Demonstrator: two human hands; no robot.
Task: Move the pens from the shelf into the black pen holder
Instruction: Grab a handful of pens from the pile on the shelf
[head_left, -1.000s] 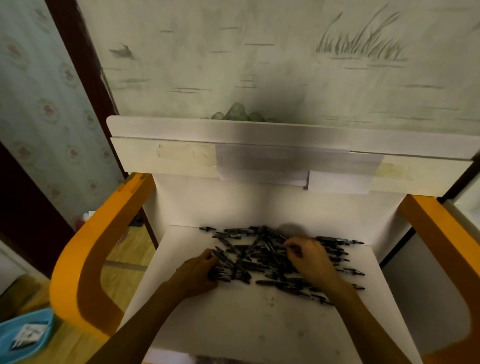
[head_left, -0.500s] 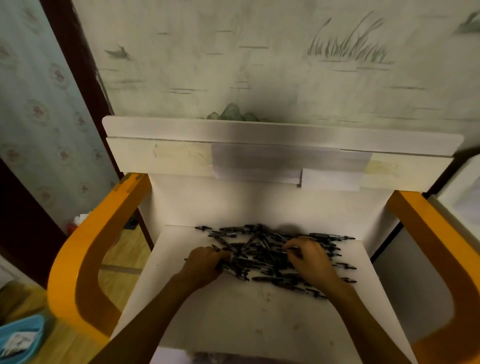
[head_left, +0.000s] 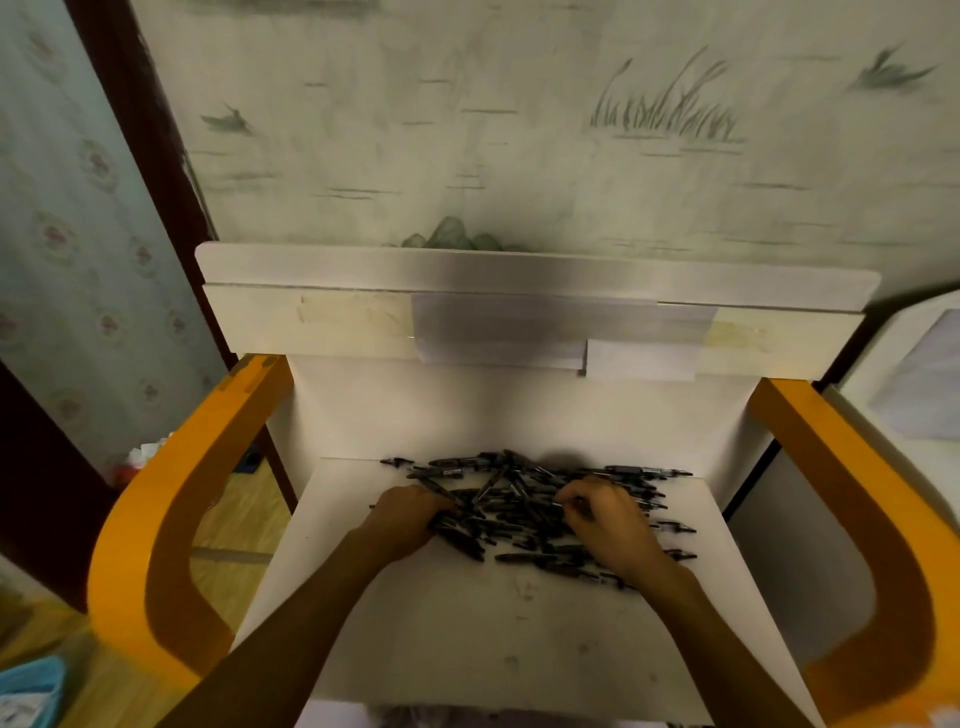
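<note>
L hand now curls tighter round a bunch at pens pile's left edge. R hand sits slightly closer in, fingers tucked.

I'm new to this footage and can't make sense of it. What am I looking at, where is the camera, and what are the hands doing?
There is no machine here: these are a person's two bare hands, filmed by a wide-angle camera worn on the head, looking forward and down. A white shelf between orange side pieces carries a heap of black pens. The left hand curls its fingers around several pens at the heap's left edge. The right hand lies on the heap's right part, its fingertips pinching among the pens. The pen holder is out of view.
</note>
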